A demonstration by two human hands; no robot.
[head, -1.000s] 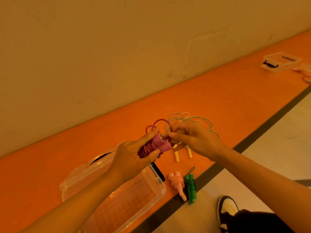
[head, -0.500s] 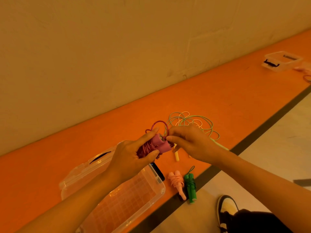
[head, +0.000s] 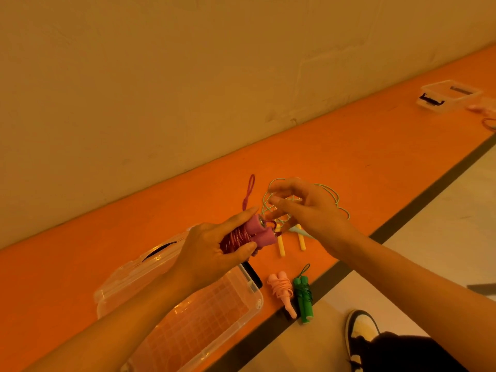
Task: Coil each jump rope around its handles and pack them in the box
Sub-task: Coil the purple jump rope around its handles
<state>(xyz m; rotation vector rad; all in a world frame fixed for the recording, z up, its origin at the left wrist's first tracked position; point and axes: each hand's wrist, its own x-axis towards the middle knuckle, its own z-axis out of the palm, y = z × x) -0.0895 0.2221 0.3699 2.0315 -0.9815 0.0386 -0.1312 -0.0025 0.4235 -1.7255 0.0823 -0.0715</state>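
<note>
**A:** What could have gone wrong at that point?

**B:** The left hand was curled round the magenta jump rope wound on its two pink foam handles, and held it above the clear plastic box. One dark red loop of cord stood free above the bundle. Unless that tail was tucked in, I judged the coil would spring apart on its way into the box.

**A:** And the right hand?

**B:** The right hand hovered just beside the handle ends, thumb and forefinger parted, with nothing in it that I could see. One lower fingertip reached the handle tips. Had the left hand's grip eased just then, the turns could have slid off the foam.

**A:** Anything else?

**B:** The loose mint-green rope with yellow handles sprawled on the orange floor directly under the right hand. A finger could have snagged it and dragged it along.

**A:** What was the count?

**B:** There were four ropes close by. One was in hand and one was loose. Two were already coiled, the pale pink coiled rope and the green coiled rope, touching side by side just beside the box. No rope lay in the box. I saw two pink handles and two yellow ones. There were two boxes, the near one and a small far clear box well apart along the floor. There was one black-and-white shoe. Some bits at the far right edge were too blurred to count.
</note>
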